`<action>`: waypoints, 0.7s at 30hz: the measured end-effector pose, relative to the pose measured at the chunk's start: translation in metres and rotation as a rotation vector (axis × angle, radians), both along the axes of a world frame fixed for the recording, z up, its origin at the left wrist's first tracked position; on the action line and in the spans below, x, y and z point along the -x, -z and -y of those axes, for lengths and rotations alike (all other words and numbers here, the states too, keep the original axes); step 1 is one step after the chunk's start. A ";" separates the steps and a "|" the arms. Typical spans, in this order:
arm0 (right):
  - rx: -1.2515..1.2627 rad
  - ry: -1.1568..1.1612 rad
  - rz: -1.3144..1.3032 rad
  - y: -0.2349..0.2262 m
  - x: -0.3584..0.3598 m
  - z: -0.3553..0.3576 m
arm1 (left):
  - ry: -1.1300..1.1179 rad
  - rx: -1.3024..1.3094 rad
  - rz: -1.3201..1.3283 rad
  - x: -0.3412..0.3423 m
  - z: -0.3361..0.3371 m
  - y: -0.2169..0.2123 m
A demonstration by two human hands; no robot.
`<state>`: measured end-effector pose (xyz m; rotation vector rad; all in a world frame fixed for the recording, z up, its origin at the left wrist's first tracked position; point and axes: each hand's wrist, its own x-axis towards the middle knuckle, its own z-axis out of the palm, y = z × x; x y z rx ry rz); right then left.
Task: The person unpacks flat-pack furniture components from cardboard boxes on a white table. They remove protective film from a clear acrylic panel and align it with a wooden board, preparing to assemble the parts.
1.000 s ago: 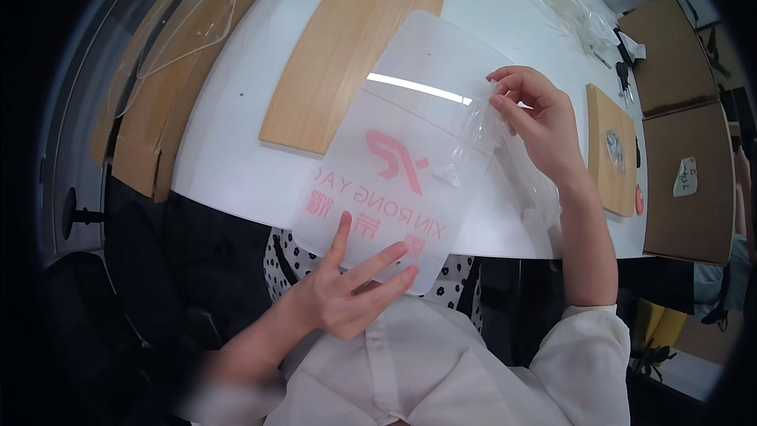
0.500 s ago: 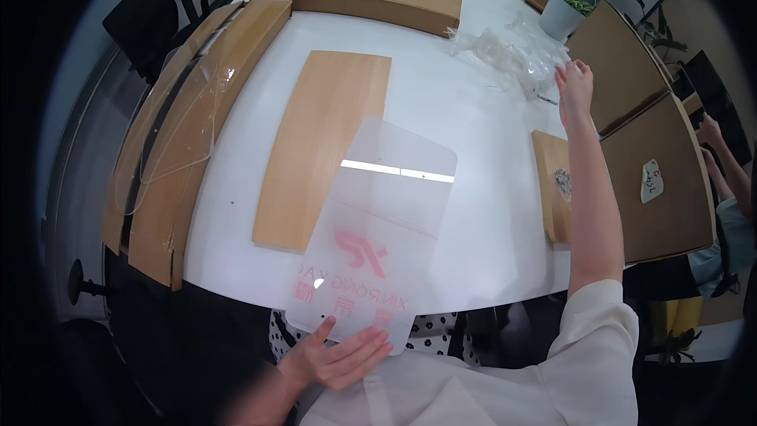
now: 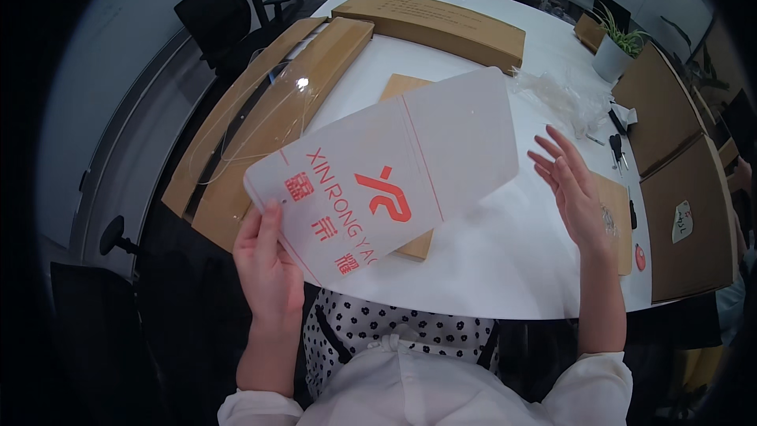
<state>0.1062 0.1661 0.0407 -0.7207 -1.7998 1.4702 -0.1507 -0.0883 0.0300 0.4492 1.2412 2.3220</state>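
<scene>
1. Fingers of my left hand (image 3: 272, 268) pinch the lower-left corner of a translucent plastic sheet (image 3: 410, 166) with red printing, thumb on top.
2. I see the sheet raised and tilted above the white table (image 3: 489, 260), covering part of a wooden board (image 3: 402, 87).
3. My right hand (image 3: 572, 193) hovers just beside the sheet's right edge, fingers spread and empty, not touching it.
4. Long cardboard boxes (image 3: 430, 24) lie farther back, crumpled clear plastic wrap (image 3: 564, 95) near the right hand.

free: bare white table (image 3: 505, 260) before right hand (image 3: 574, 189) | blocked: crumpled plastic wrap (image 3: 564, 95) beyond, translucent sheet (image 3: 394, 173) beside
</scene>
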 end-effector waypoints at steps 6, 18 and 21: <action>0.128 0.119 0.212 0.030 0.000 0.029 | 0.285 0.166 0.349 0.026 -0.003 0.025; 0.000 0.198 0.500 0.066 -0.005 0.032 | 0.337 0.374 0.008 0.020 -0.004 0.054; -0.037 0.205 0.562 0.064 -0.002 0.029 | 0.110 0.578 -0.366 0.025 0.001 0.071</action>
